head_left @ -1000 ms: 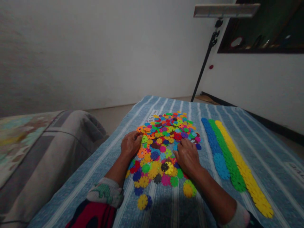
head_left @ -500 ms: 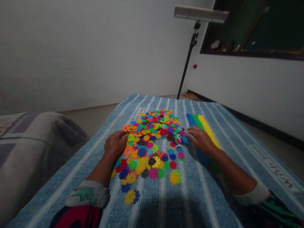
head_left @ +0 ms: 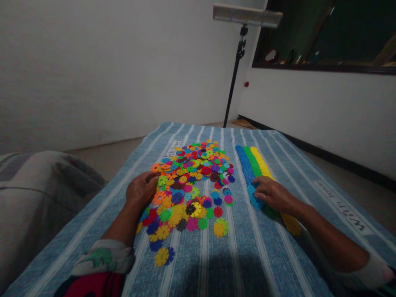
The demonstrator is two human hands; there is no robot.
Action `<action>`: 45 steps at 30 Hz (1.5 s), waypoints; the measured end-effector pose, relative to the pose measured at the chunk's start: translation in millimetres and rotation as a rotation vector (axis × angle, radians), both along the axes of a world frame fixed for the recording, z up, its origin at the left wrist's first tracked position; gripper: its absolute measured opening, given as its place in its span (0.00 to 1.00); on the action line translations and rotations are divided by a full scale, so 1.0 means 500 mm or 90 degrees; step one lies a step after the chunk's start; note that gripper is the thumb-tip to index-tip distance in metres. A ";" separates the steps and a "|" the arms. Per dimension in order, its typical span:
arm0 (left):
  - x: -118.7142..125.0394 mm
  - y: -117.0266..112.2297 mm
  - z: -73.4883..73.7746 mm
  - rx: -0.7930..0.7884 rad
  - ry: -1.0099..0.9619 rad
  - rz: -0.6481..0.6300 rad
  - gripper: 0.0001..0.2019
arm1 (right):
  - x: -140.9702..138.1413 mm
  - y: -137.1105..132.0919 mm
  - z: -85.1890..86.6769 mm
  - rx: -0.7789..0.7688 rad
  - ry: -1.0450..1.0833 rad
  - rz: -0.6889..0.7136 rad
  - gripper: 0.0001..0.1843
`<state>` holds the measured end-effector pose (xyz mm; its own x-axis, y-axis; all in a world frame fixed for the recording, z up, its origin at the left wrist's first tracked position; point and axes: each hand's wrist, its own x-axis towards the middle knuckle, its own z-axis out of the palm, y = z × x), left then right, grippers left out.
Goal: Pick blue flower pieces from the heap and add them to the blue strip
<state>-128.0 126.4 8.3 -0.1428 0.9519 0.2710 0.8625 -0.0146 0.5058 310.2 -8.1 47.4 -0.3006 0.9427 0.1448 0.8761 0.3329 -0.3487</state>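
A broad pile of flower-shaped plastic discs [head_left: 196, 165] in many colours lies on the striped cloth. At its left edge rests my left hand [head_left: 140, 189], fingers curled in against the discs; whether anything is in them is hidden. My right hand [head_left: 274, 194] is over the near part of a row of blue discs [head_left: 244, 161], its fingers pinched on a blue disc [head_left: 252, 192] at that row. Beside the blue row run a green row [head_left: 252, 159] and a yellow row [head_left: 261, 161], both partly covered by my right hand and forearm.
The blue-and-white cloth [head_left: 204, 272] covers the long table. Several loose discs, such as a yellow one [head_left: 161, 256], lie near the front. A lamp on a black stand [head_left: 233, 78] is behind the table. Something covered in grey fabric [head_left: 46, 206] stands at left.
My right hand has moved from the pile's right edge, right and nearer, to the blue row, carrying a blue disc. My left hand stays by the pile; the whole view has shifted slightly.
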 end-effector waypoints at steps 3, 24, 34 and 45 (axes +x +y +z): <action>0.003 -0.006 0.008 -0.029 0.017 -0.011 0.20 | 0.004 0.007 -0.010 0.016 -0.003 -0.013 0.13; -0.009 -0.009 0.000 -0.028 0.004 -0.003 0.20 | -0.329 0.148 -0.076 0.032 -0.089 -0.064 0.28; -0.003 -0.009 0.005 -0.040 0.013 -0.002 0.22 | -0.300 0.134 -0.065 0.061 -0.081 -0.064 0.20; -0.010 -0.009 0.004 -0.028 0.016 -0.002 0.21 | -0.213 0.237 -0.037 -0.023 -0.121 -0.119 0.17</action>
